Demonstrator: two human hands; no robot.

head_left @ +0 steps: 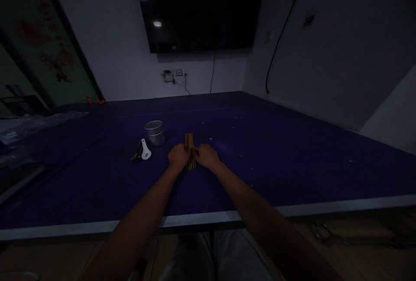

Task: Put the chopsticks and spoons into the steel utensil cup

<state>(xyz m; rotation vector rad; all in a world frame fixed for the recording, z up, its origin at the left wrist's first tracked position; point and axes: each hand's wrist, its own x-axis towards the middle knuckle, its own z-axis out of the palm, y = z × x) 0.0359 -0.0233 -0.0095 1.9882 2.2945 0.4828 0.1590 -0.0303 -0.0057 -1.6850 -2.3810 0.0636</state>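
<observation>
A bundle of chopsticks [190, 165] lies lengthwise on the purple-blue table [279, 159], pointing away from me. From its left side my left hand [178, 156] closes on it, fingers curled at the middle of the bundle. My right hand [207, 156] is closed against the other side, its fingertips meeting the left ones over the sticks. The dim light hides the exact finger grip. Left of my hands stands a metal utensil holder [155, 133], upright. In front of it lie a white soup spoon [146, 150] with a blue mark and a dark, shiny utensil [137, 154].
Small white specks dot the table right of my hands. Clear plastic wrapping [42, 120] and a dark flat object [19, 179] lie at the left. Orange items [95, 101] sit at the far edge. A wall television [208, 8] hangs above sockets [175, 73].
</observation>
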